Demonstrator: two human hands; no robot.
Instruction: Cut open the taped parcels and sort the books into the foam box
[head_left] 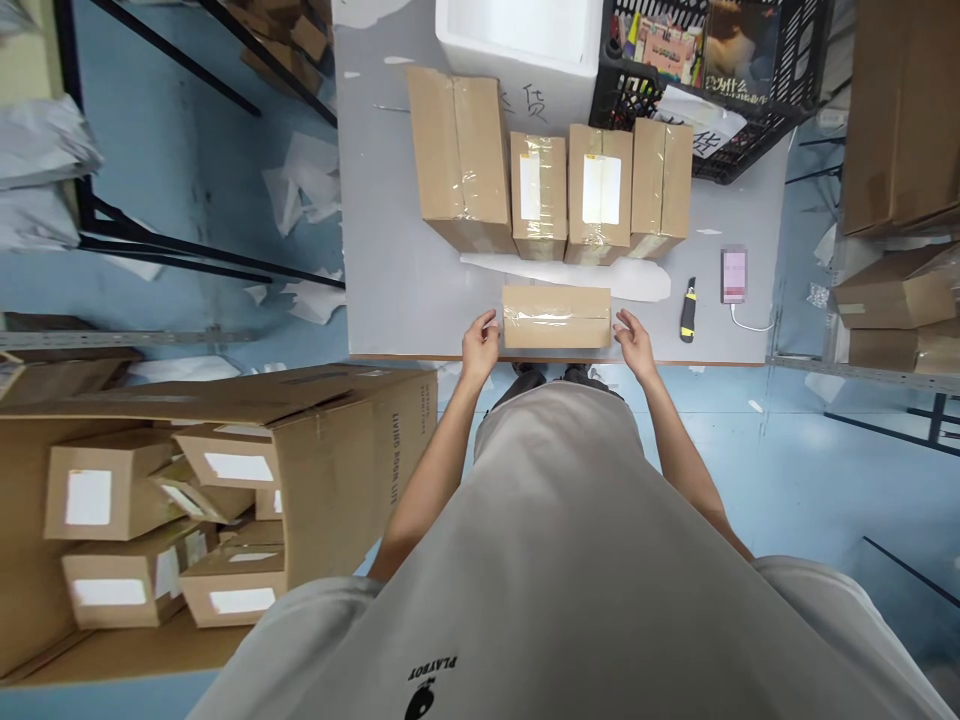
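Observation:
A small taped cardboard box (pixel 556 318) lies lengthwise at the front edge of the grey table (pixel 405 300). Just off its left end is my left hand (pixel 481 340), fingers apart and holding nothing. My right hand (pixel 634 340) is beside the right end, also open, with a small gap to the box. Behind it stand a larger taped box (pixel 461 150), two labelled boxes (pixel 539 190) (pixel 600 190) and a narrow box (pixel 661 185). A white sheet (pixel 585 276) lies between them and the small box. To the right is a black and yellow cutter (pixel 688 312).
A phone (pixel 734 276) with a cable lies at the table's right. At the back are a white bin (pixel 517 95) and a black crate (pixel 720 165) with books. A big carton (pixel 352 450) of labelled boxes stands at left; more cartons (pixel 900 110) are at right.

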